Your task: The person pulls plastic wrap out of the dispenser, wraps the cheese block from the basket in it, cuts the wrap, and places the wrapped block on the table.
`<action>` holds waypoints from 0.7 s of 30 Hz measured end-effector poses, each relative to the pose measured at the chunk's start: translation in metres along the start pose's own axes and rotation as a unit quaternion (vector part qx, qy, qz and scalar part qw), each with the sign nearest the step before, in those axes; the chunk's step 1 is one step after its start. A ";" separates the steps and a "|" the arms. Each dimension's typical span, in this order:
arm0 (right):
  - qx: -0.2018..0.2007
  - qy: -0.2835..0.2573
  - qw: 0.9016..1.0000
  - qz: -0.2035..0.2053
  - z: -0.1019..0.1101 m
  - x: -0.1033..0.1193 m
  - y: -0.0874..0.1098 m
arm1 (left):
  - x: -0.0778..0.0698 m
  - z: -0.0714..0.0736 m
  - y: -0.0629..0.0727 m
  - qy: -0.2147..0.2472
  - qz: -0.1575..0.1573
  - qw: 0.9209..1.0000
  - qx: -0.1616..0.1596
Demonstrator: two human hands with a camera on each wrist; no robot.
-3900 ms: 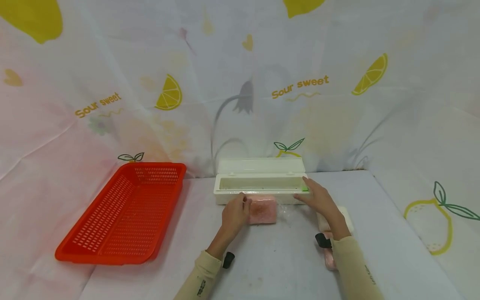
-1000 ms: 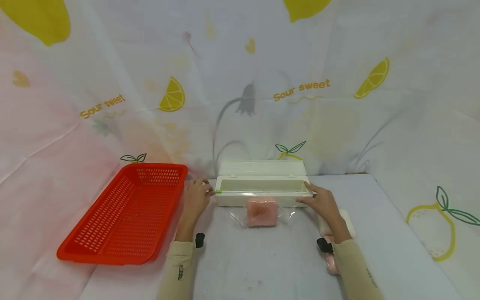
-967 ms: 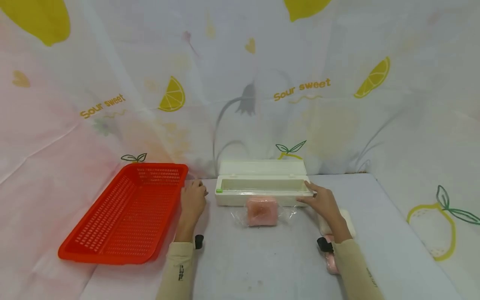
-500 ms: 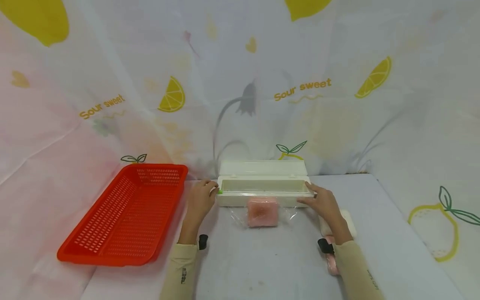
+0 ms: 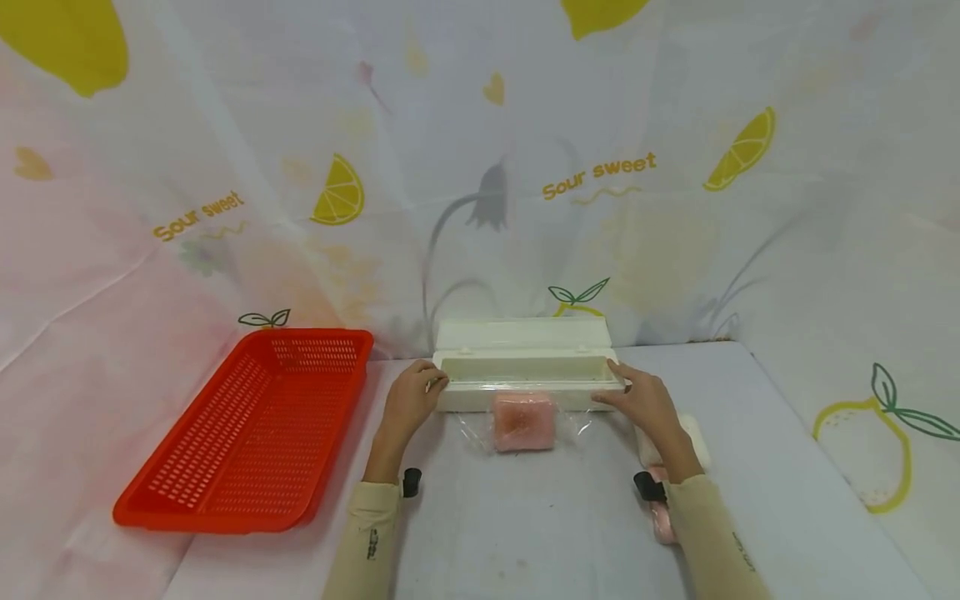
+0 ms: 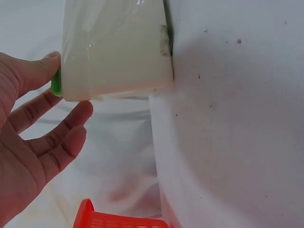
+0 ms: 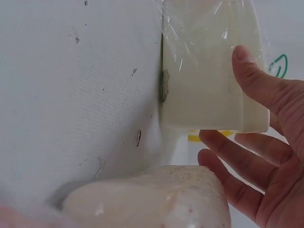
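Observation:
A long white plastic box [image 5: 457,400] with its lid [image 5: 525,335] raised stands at the back of the table; it looks like a cling film dispenser. At its left end, my left hand [image 5: 411,398] pinches the small green slider [image 6: 56,84] on the front rim, the thumb against it in the left wrist view. My right hand [image 5: 645,410] grips the box's right end, thumb on the front and fingers around the end and back. A pink block [image 5: 523,422] lies against the box front under clear film [image 5: 577,425], which spreads out on both sides.
A red perforated basket [image 5: 330,467] stands on the left. Beneath the right forearm lie a white block [image 5: 697,442] and a pink piece [image 5: 662,523], partly hidden. A lemon-print cloth [image 5: 420,108] hangs behind the white table [image 5: 525,533].
The green slider has gone from the box's right end to its left. My left hand left the pink block, drew briefly off the slider, then came back onto it. The right hand stays put.

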State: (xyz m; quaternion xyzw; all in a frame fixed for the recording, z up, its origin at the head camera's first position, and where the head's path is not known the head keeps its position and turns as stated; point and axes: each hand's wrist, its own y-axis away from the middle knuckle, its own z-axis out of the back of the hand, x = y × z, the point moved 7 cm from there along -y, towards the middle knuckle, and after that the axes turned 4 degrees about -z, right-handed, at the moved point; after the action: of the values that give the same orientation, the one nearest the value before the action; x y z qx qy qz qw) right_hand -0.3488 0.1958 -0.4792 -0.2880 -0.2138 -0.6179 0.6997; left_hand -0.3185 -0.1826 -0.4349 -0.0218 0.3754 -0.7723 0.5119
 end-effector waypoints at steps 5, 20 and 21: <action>0.002 0.002 1.000 -0.012 0.002 0.001 0.000 | -0.001 -0.004 -0.002 -0.011 -0.017 1.000 0.006; -0.037 -0.023 0.997 0.068 0.002 0.017 0.005 | -0.023 -0.012 0.009 -0.119 -0.160 0.980 -0.022; -0.052 -0.025 0.994 0.090 0.002 0.020 0.006 | -0.024 -0.012 0.010 -0.123 -0.168 0.978 -0.028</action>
State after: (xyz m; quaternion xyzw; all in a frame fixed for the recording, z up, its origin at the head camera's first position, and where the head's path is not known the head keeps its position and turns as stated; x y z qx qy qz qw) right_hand -0.3398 0.1831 -0.4652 -0.3577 -0.1720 -0.5556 0.7306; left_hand -0.3042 -0.1583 -0.4404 -0.1940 0.3223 -0.8277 0.4165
